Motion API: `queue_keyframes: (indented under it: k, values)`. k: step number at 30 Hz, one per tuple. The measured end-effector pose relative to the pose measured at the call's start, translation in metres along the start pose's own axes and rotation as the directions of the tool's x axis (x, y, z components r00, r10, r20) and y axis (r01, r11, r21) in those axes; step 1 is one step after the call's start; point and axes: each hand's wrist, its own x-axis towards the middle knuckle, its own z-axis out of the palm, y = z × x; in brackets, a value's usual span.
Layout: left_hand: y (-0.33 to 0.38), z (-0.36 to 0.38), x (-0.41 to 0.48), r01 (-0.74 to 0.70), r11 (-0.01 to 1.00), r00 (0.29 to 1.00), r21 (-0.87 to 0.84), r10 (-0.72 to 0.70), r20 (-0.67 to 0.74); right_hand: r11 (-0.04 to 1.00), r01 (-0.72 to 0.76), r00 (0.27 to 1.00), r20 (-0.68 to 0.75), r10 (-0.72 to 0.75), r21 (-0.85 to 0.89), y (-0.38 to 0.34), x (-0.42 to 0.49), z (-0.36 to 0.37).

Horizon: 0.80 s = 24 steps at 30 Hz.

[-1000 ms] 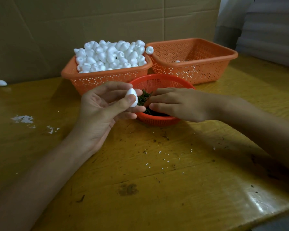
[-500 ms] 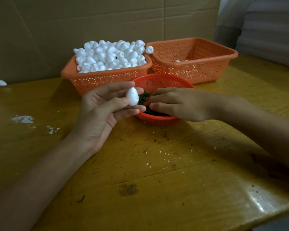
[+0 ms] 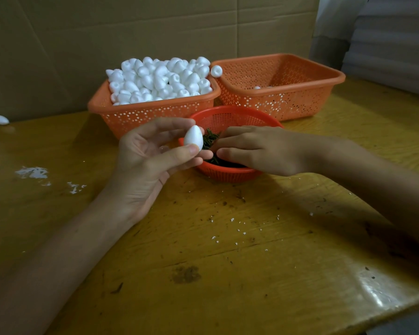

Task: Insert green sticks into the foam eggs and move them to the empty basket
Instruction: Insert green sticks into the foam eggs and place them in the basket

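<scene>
Most of the work is left: the rectangular orange plastic basket (image 3: 155,113) is heaped with white foam eggs (image 3: 160,78), while its orange twin (image 3: 288,105) alongside holds perhaps two or three pieces, hard to make out. Over the round red mesh basket (image 3: 228,174) the right hand (image 3: 257,151) lies on dark green sticks (image 3: 209,139); whether it pinches one I cannot tell. The left hand (image 3: 145,165) pinches one smooth pointed white foam egg (image 3: 193,137) upright, stickless, just beside that red basket.
</scene>
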Motion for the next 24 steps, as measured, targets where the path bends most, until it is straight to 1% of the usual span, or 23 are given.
queue_keyframes:
  k: [9, 14, 20, 24]
  values:
    - [0.0013, 0.0027, 0.0000, 0.025, 1.000, 1.000, 0.011, -0.025, -0.013, 0.999, -0.024, 1.000, -0.009, 0.025, 0.021, 0.0002, -0.0009, -0.0003]
    - [0.0022, 0.0034, -0.0003, 0.019, 0.999, 1.000, 0.033, -0.020, 0.002, 0.996, -0.005, 0.999, 0.046, 0.010, -0.094, -0.0028, -0.0028, -0.0051]
    - [0.0020, 0.0031, -0.0007, 0.006, 0.999, 1.000, 0.036, -0.007, 0.022, 0.998, -0.017, 0.999, 0.043, 0.020, -0.066, -0.0046, -0.0034, -0.0060]
    - [0.0015, 0.0037, -0.0010, 0.015, 0.999, 1.000, 0.040, -0.015, 0.016, 0.995, -0.018, 0.999, 0.041, 0.022, -0.097, -0.0042, -0.0032, -0.0063]
